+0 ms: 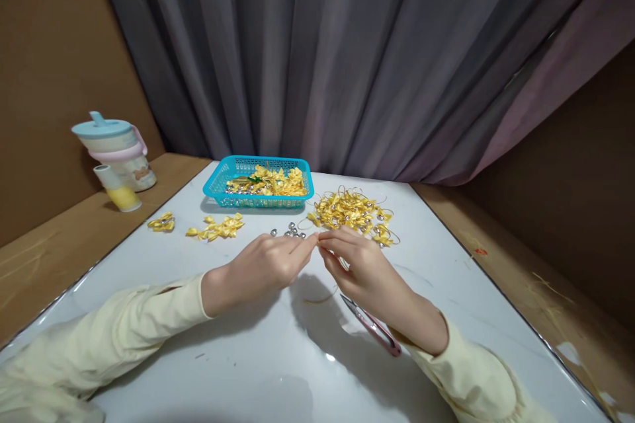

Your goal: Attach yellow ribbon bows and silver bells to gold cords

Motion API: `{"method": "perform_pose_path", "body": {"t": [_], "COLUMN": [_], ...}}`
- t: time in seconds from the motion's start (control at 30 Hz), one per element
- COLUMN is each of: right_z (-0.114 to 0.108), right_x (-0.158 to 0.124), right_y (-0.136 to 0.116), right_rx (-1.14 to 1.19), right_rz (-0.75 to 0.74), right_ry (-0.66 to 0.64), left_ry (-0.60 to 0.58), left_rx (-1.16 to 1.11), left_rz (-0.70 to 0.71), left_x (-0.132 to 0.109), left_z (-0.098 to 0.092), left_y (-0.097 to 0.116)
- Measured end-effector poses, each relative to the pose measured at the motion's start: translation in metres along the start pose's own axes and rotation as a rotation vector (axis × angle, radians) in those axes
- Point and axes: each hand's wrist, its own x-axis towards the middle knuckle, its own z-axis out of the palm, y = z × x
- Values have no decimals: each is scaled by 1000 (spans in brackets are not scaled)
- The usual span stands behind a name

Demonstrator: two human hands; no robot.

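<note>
My left hand (268, 261) and my right hand (364, 264) meet over the middle of the white table, fingertips pinched together. A thin gold cord (321, 301) curves out below my right fingers, and part of it shows between them. Whatever lies between my left fingertips is too small and covered to make out. Just beyond my hands are several small silver bells (292, 230). To the right of these lies a pile of yellow ribbon bows (347, 208) with bells and cord loops. Under my right wrist rest small pink-handled snips (372, 325).
A blue plastic basket (211, 193) at the back holds more yellow bows and bells. Loose yellow bows (218, 228) and a small bow bundle (163, 222) lie left. A lidded cup (116, 145) and a white-and-yellow tube (119, 190) stand far left. A grey curtain (317, 59) hangs behind.
</note>
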Motion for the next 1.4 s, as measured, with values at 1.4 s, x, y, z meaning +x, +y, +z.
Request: {"method": "perform_pose_path", "body": {"t": [1.4], "right_z": [-3], "right_x": [5], "right_y": [-6], "right_rx": [82], "right_rz": [216], "right_ry": [-42], "left_ry": [6], "left_rx": [-466], "left_rz": [-386], "left_x": [5], "left_z": [-4], "left_y": [10]}}
